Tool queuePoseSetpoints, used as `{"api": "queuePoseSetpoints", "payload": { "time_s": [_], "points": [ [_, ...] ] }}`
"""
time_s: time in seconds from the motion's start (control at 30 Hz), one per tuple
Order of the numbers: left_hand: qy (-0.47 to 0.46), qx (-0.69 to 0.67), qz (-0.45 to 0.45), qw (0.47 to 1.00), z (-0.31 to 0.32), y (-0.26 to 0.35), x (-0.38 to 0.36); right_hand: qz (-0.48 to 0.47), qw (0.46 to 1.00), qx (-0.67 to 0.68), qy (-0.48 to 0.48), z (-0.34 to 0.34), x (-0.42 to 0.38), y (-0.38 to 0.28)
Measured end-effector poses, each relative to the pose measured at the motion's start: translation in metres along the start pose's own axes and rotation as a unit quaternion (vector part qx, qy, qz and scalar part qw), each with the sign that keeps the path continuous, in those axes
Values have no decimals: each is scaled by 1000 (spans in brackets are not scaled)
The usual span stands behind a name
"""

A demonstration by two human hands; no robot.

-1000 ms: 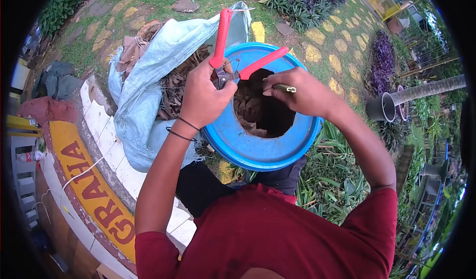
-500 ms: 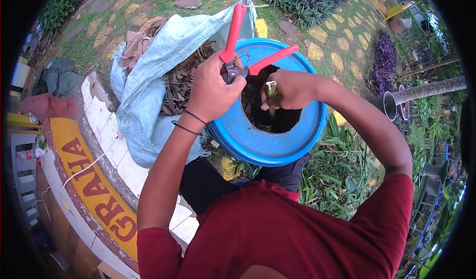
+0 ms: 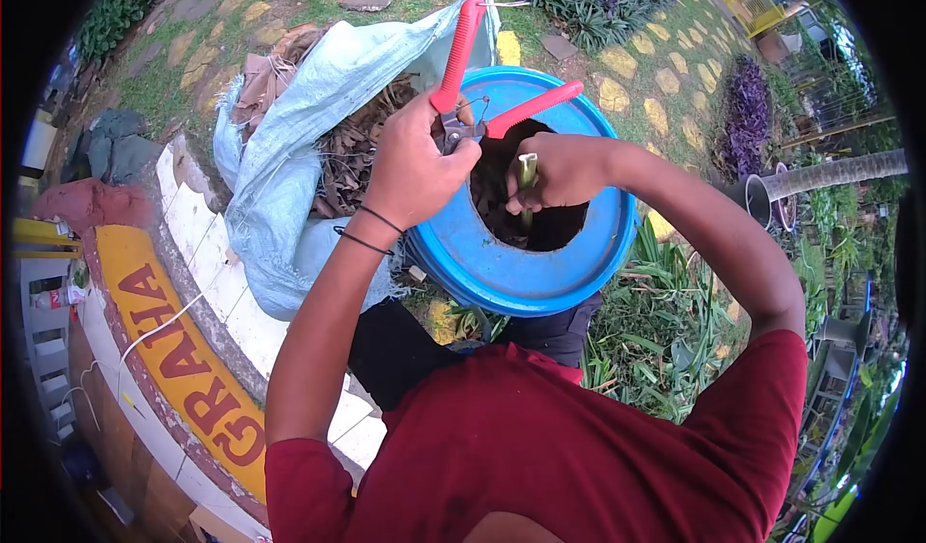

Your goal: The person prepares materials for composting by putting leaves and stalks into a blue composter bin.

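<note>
My left hand (image 3: 420, 157) is closed around the metal head end of red-handled pruning shears (image 3: 459, 56), whose two handles are spread apart and point away from me. My right hand (image 3: 559, 172) grips a short green stalk (image 3: 527, 172) with a pale, hollow cut end facing up. The stalk stands over the dark hole in the blue barrel lid (image 3: 550, 283). Some brown matter shows dimly inside the hole. Beside the barrel on the left is a light blue woven sack (image 3: 289, 157) holding dry brown leaves (image 3: 352, 152).
Left of the sack runs a white-tiled ledge (image 3: 207, 239) beside a yellow lettered sign (image 3: 178, 350). Cut green leaves (image 3: 656, 321) lie right of the barrel. Beyond are stepping stones (image 3: 617, 61) in grass, purple plants (image 3: 748, 119) and a grey trunk (image 3: 839, 172).
Both hands keep their grips and have barely moved. The barrel and sack appear slightly higher in view.
</note>
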State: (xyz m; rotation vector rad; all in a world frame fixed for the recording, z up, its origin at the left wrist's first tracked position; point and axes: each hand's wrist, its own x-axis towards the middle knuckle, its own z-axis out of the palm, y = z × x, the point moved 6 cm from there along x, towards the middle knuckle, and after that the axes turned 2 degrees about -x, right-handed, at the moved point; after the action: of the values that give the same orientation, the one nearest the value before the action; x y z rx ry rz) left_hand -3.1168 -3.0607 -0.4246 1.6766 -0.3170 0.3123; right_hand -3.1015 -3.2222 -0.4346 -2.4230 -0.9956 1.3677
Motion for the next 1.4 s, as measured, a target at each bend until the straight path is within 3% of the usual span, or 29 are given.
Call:
{"api": "queuePoseSetpoints", "payload": {
  "time_s": [0.1,0.2,0.33,0.4,0.47,0.5,0.6,0.67,0.73,0.77,0.9,1.03,1.1,1.2,1.27,1.33,1.4],
  "points": [
    [-5,23,-13,1000,-2,8,-1,-103,975,-76,183,-11,12,5],
    [2,28,4,1000,-2,7,-1,-45,974,-140,171,15,30,31],
    [-10,12,-5,1000,-1,4,0,-24,998,-62,8,35,22,30],
    [-7,35,-6,999,-2,4,0,-16,999,-38,-3,16,7,13],
    [0,12,-4,1000,-1,0,1,17,997,28,68,-8,2,3],
    [5,-10,-3,1000,-1,-1,0,-58,988,-23,140,-12,5,0],
    [-3,14,-4,1000,-2,3,0,-84,968,-117,205,-4,25,11],
    [-5,19,-1,1000,-1,1,-2,-63,974,-101,193,14,40,38],
    [-2,26,5,1000,-3,0,1,-87,987,-96,98,30,42,38],
    [-4,19,6,1000,-2,0,0,-46,994,-91,45,34,41,37],
    [-6,8,16,1000,-1,5,-2,56,993,-84,58,1,15,-12],
    [-6,-1,10,1000,-1,-2,-4,22,993,42,105,-18,11,-10],
    [0,-17,22,1000,-1,-3,-1,-87,971,-141,173,-14,17,-9],
    [-6,-35,9,999,-1,-4,-1,-87,965,-114,219,-3,34,13],
    [-5,-20,7,1000,-2,-3,-2,-55,978,-95,179,9,44,22],
    [-4,-5,10,1000,0,-2,1,14,989,-130,72,26,51,35],
    [-1,-26,14,1000,-1,-2,-1,6,988,-146,57,21,53,39]
  ]
}}
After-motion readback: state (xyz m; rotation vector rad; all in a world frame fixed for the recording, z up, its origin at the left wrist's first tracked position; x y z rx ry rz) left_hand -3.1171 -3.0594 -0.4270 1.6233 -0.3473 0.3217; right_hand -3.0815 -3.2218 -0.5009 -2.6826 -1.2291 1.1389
